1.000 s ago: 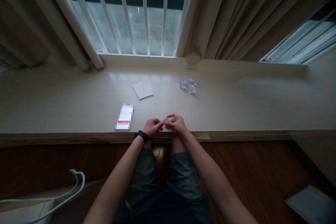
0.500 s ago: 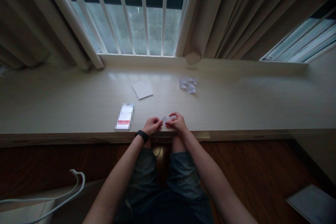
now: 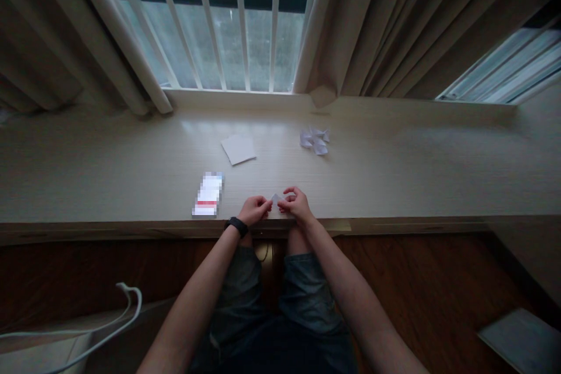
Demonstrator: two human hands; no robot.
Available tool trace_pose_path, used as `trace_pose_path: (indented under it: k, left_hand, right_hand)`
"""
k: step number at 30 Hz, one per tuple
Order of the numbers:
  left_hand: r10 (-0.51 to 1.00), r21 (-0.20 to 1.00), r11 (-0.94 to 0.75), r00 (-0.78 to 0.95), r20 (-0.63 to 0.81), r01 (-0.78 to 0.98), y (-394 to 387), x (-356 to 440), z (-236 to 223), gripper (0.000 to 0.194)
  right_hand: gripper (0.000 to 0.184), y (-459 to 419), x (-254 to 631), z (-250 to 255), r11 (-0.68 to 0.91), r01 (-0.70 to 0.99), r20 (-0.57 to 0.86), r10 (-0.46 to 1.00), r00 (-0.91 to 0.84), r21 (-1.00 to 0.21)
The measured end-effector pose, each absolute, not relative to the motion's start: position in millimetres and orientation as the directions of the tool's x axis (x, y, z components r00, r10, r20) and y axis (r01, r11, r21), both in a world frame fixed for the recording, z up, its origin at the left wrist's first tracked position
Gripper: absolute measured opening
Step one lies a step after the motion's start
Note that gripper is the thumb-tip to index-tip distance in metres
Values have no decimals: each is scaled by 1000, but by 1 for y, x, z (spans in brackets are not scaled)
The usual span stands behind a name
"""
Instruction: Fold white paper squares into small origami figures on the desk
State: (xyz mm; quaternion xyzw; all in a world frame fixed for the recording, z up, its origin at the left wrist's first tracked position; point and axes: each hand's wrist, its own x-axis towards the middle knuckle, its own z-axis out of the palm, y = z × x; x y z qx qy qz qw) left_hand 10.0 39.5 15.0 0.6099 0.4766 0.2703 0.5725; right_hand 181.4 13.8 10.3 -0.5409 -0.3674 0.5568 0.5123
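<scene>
Both my hands meet at the near edge of a pale wooden sill-desk (image 3: 394, 175). Between their fingertips is a small folded piece of white paper (image 3: 275, 197), pinched from either side. My left hand (image 3: 254, 210), with a black watch on its wrist, is closed on the paper's left side. My right hand (image 3: 297, 204) is closed on its right side, fingers curled over it. Most of the paper is hidden by the fingers.
A white square sheet (image 3: 239, 149) lies further back, and a small heap of folded white paper pieces (image 3: 314, 140) to its right. A blurred card or booklet (image 3: 208, 194) lies left of my hands. Curtains (image 3: 394, 23) flank a barred window (image 3: 228, 23). A white cable (image 3: 109, 321) is lower left.
My hands have shifted only slightly; the small paper has been turned and pinched tighter, so less of it shows between my fingers than one second ago.
</scene>
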Motion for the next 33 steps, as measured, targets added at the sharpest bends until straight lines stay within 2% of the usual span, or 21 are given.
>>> trace_pose_path:
  k: [4, 9, 14, 19, 24, 28, 33]
  left_hand:
    - [899, 940, 41, 399, -183, 338, 41, 11, 12, 36]
    - [888, 931, 8, 425, -175, 366, 41, 10, 7, 37]
    - [892, 914, -44, 429, -146, 404, 39, 10, 8, 42]
    - [895, 929, -2, 416, -164, 371, 37, 11, 11, 38]
    - [895, 943, -1, 420, -147, 332, 37, 11, 10, 32]
    - [903, 930, 2, 400, -160, 367, 41, 11, 5, 31]
    - [912, 927, -1, 380, -153, 375, 44, 11, 0, 25]
  right_hand:
    - [47, 16, 180, 9, -187, -145, -203, 973, 109, -972]
    - [50, 16, 179, 9, -209, -106, -211, 977, 11, -972]
    - [47, 17, 176, 3, -138, -1, -138, 987, 80, -990]
    - [51, 16, 173, 3, -160, -63, -167, 978, 128, -985]
    - [53, 15, 181, 8, -218, -115, -222, 975, 23, -969]
    - [52, 17, 187, 6, -239, -148, -231, 970, -70, -960]
    - [48, 18, 185, 3, -215, -104, -212, 977, -35, -971]
